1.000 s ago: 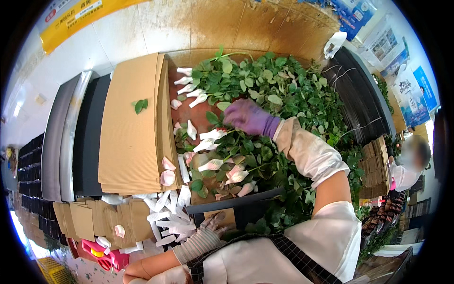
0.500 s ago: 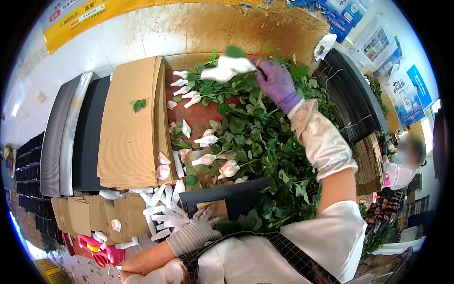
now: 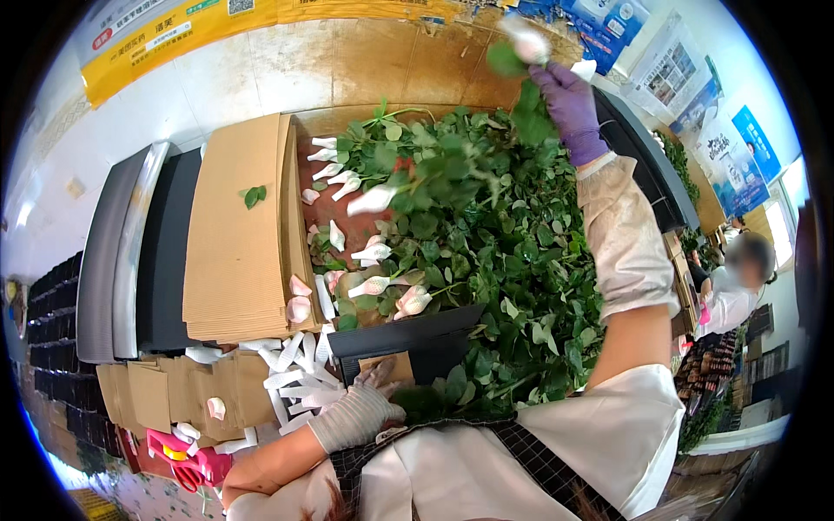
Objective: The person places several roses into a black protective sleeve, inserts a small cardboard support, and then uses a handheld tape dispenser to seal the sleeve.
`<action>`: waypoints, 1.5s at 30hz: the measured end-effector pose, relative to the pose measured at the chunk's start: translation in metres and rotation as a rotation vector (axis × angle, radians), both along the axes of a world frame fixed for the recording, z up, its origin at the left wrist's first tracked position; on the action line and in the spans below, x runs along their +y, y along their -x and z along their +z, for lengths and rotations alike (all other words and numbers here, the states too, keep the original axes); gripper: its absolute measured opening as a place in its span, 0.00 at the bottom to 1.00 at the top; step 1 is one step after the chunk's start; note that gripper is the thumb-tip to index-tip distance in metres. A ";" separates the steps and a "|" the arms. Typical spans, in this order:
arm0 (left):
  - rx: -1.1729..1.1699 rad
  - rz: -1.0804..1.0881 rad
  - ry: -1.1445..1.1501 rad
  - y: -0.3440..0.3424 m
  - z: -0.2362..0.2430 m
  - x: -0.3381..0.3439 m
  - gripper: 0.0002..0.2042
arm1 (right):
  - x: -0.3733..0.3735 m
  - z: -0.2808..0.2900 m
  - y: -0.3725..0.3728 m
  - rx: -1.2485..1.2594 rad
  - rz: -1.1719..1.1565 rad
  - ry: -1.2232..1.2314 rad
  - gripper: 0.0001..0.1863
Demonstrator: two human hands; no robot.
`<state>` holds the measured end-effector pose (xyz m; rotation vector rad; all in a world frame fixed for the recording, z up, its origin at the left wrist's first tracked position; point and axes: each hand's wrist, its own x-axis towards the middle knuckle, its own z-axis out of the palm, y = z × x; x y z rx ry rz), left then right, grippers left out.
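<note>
My right hand, purple-gloved, is raised at the upper right, closed on a rose stem; its pale, sleeved bloom and leaves are blurred. Below, another white-sleeved rose is blurred above the heap of leafy stems on a red-brown surface, among more sleeved buds. My left hand, in a pale striped glove, rests with fingers stretched on a small cardboard piece on a black folded sheet. Loose white foam sleeves lie beside it.
Tall cardboard sheets and dark sheets stand at left; smaller cardboard and a pink tool with red-handled scissors lie lower left. Dark sheet stacks are at right, beyond them a co-worker.
My right hand has risen from the leaves toward the upper right, lifting sleeved roses; one is now held high, another appears lower, apart from the hand. My left hand stays on the cardboard.
</note>
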<state>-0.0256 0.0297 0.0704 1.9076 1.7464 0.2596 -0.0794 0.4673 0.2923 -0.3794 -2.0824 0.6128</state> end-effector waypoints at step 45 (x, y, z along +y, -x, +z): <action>-0.298 0.470 -0.322 0.016 -0.008 -0.052 0.02 | -0.256 -0.225 -0.188 -0.985 0.699 -0.039 0.07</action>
